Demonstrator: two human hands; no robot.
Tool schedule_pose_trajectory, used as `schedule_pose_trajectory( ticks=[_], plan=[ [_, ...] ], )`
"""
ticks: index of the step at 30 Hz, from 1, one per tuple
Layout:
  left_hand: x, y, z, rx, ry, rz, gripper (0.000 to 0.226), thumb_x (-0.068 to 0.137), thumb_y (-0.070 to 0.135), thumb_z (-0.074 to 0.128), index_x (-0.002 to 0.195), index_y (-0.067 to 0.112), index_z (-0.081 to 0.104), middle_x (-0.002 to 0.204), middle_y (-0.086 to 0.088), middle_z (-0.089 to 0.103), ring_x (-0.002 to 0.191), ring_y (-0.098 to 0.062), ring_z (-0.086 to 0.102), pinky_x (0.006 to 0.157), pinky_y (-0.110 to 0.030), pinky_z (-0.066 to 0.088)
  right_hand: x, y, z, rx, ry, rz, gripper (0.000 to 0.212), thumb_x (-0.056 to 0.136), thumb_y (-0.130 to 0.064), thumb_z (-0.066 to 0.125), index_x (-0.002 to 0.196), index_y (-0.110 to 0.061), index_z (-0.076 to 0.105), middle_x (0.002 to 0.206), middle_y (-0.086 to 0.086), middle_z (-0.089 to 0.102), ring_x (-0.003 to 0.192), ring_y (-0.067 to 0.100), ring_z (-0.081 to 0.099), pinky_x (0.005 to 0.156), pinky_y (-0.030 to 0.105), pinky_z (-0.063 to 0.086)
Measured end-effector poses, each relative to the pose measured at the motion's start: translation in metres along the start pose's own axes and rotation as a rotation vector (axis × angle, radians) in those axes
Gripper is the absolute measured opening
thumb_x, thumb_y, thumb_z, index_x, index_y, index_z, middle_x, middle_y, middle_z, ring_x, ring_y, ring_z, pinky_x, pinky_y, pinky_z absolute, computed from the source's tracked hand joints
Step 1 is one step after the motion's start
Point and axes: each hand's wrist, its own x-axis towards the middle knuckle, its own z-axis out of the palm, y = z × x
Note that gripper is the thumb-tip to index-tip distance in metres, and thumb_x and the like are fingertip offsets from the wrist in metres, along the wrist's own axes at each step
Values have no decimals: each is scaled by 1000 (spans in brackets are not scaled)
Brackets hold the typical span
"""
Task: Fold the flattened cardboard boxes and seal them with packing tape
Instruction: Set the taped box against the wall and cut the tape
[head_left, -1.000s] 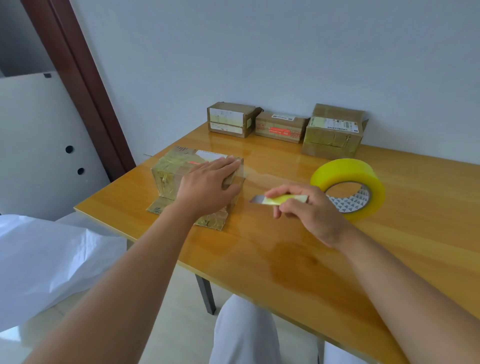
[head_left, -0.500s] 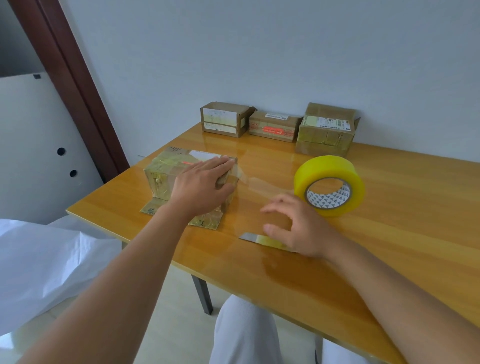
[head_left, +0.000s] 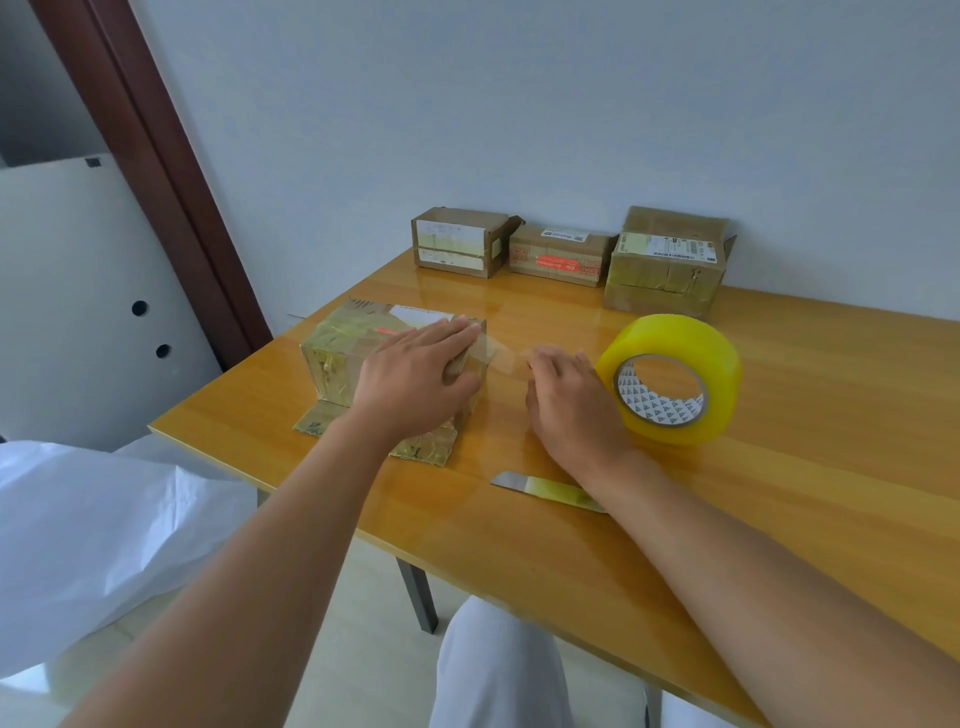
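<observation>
On the left part of the wooden desk (head_left: 779, 467) stands the cardboard box (head_left: 337, 358) being sealed, wrapped in glossy tape, its long axis running from the near-left toward the far-right, with a flap (head_left: 317, 421) lying flat on the desk at its near side. Pressing down on the box's top is the left hand (head_left: 410, 374), fingers straight and close together, pointing toward the far right edge of the box; its grip is flat, curled round nothing. From that edge a clear strip of tape (head_left: 498, 353) stretches rightward to the right hand (head_left: 569, 400), which sits just beside the box with its fingers bent at the strip's end; whether they pinch the tape I cannot tell. Near the right wrist lies a small cutter blade (head_left: 545, 488) with a yellowish handle, flat on the desk, its metal tip pointing left. Just right of the hand stands the yellow tape roll (head_left: 675, 343) on edge, its core opening facing the camera. Along the wall at the far side sit three taped boxes (head_left: 561, 254) in a row.
</observation>
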Motion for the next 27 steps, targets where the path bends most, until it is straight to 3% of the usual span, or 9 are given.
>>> schedule_pose_trajectory(
  ticks=[6,11,16,19,23,27],
  plan=[
    [0,0,-1,-2,-1,-1,57,96,47,42,152,43,32,159,23,26,147,-6,24,119,-34,21,-3,6,-4,28,89,-64,11,90,0,65,99,3,68,127,22,62,123,40,57,95,44,52],
    [1,-4,0,-3,-17,13,57,96,48,42,152,44,31,159,23,24,148,-6,23,120,-35,20,-4,7,-5,37,104,-107,12,86,2,65,97,1,70,96,14,66,92,34,60,80,47,55],
    [2,-16,0,-15,-8,40,58,93,50,40,150,45,33,157,23,28,147,-5,24,119,-37,23,-6,7,-3,-20,98,-63,9,86,2,66,92,-1,72,90,11,68,87,33,63,102,58,45],
    [1,-19,-1,-5,-16,45,62,88,54,34,150,46,33,157,24,29,147,-5,24,118,-38,24,-6,13,-4,-54,96,-59,8,86,-1,68,89,-5,74,85,8,70,81,28,66,109,56,38],
    [1,-16,-2,3,-10,30,55,97,45,44,151,44,32,158,23,28,148,-7,24,119,-37,21,-7,14,-7,-59,-25,-100,8,82,-1,71,88,-5,76,77,8,70,74,31,67,100,49,47],
    [1,-17,-2,-6,-3,31,57,94,48,40,151,44,34,157,23,29,147,-7,25,119,-38,21,-7,7,-14,-96,-272,-107,21,98,-13,50,99,-9,71,94,9,67,95,33,60,84,39,47]
  ],
)
